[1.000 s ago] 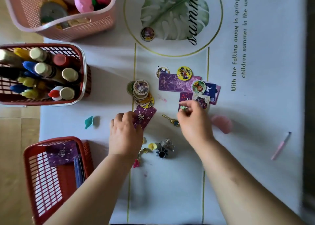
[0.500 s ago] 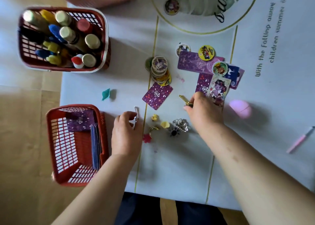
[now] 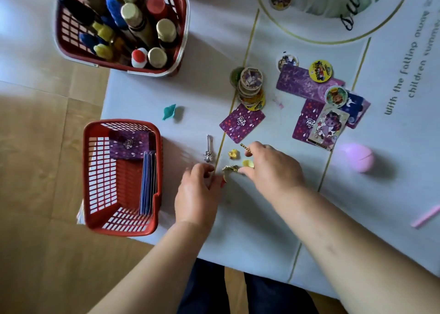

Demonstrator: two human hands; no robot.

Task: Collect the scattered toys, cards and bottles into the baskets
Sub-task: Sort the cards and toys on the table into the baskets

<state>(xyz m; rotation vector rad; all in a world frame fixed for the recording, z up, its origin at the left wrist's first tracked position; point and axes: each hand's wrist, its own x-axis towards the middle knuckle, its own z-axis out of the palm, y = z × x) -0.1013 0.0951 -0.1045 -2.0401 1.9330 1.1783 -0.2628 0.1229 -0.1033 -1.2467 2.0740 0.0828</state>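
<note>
1. While its fingers curl, the right hand (image 3: 270, 170) pinches a gold key (image 3: 244, 146) near a purple card (image 3: 242, 123).
2. The left hand (image 3: 197, 194) curls at a red toy (image 3: 222, 183); its grip cannot be told.
3. The card basket (image 3: 87, 170) stands just left of it.

Left hand (image 3: 197, 194): withdrawn from the purple card (image 3: 241, 123) towards the near tabletop edge, uncovering it and then the silver wand (image 3: 209, 150), which lies free. Its fingers are now curled close to the gold charm (image 3: 229, 169). Right hand (image 3: 271, 170): moved from the card spread down to the small charms, covering the silver crown. The gold wand (image 3: 244, 146), formerly flat on the tabletop, has shifted leftward and juts from this hand, apparently gripped. View: tilted down, so the pink basket has left the frame.
</note>
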